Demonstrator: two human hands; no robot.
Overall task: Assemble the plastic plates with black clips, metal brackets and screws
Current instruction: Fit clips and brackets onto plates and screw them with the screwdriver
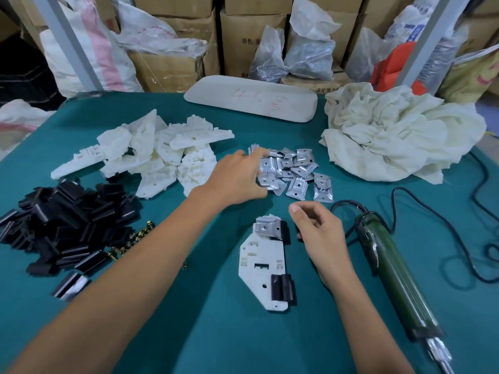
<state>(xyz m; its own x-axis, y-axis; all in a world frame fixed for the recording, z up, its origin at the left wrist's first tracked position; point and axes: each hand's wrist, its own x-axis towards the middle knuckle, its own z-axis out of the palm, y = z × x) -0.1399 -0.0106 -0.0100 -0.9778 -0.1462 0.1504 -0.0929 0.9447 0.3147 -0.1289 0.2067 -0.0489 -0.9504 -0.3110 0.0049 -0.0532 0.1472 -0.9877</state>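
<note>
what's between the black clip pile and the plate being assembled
In the head view, the left forearm crosses that stretch, with brass screws just beside the black clip pile; the plate lies beyond on green cloth.

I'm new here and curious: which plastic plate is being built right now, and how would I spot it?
On the green table, look between the two forearms. The white plate lies alone there; unlike the piled plates, it carries a metal bracket and a black clip.

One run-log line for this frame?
left hand: reaching into metal brackets | right hand: empty, beside plate | plate: one bracket, one black clip fitted | screwdriver: idle
</note>
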